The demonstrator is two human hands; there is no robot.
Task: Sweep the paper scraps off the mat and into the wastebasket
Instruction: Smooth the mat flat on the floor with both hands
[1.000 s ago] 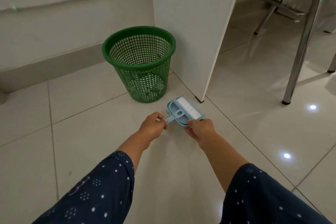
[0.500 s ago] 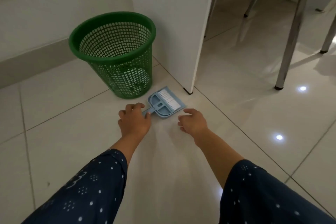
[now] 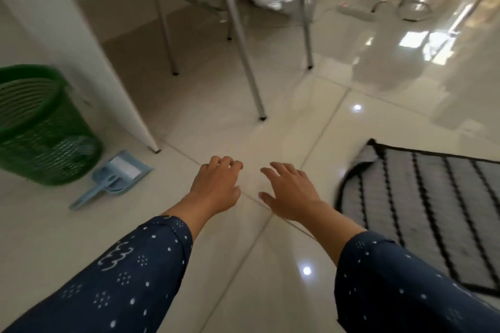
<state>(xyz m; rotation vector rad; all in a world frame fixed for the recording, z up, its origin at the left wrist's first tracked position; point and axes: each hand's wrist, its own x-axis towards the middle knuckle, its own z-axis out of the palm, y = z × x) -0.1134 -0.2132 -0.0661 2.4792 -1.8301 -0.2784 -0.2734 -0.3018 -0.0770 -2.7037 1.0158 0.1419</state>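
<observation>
Both hands hover empty over the pale tiled floor point(image 3: 243, 292), palms down, held out in front of the person. The left hand point(image 3: 216, 186) has its fingers loosely curled and grips nothing. The right hand point(image 3: 290, 192) is spread flat, fingers apart, and it too holds nothing. Dark blue sleeves point(image 3: 121, 273) dotted with white cover both forearms.

To the left of the left hand, well apart from it, a light blue dustpan point(image 3: 119, 178) lies on the floor with a small white-bristled brush point(image 3: 123, 169) nested in it, handle pointing back toward the person. It sits just beside the green mesh wastebasket point(image 3: 40, 127), which stands at the floor's left edge by the foot of a white panel point(image 3: 89, 62). Parked there, the tools look put down for good, close to where they would be emptied.

To the right of the right hand, near but not touching, lies the striped grey mat point(image 3: 422, 205) with black edging, running off the right edge of view. No paper scraps are visible on the part shown, though motion blur makes this hard to be sure of. Something pale shows through the basket's mesh near the bottom, possibly scraps. The sweeping seems finished.

Behind, metal chair legs point(image 3: 243, 57) stand on the glossy tiles.
</observation>
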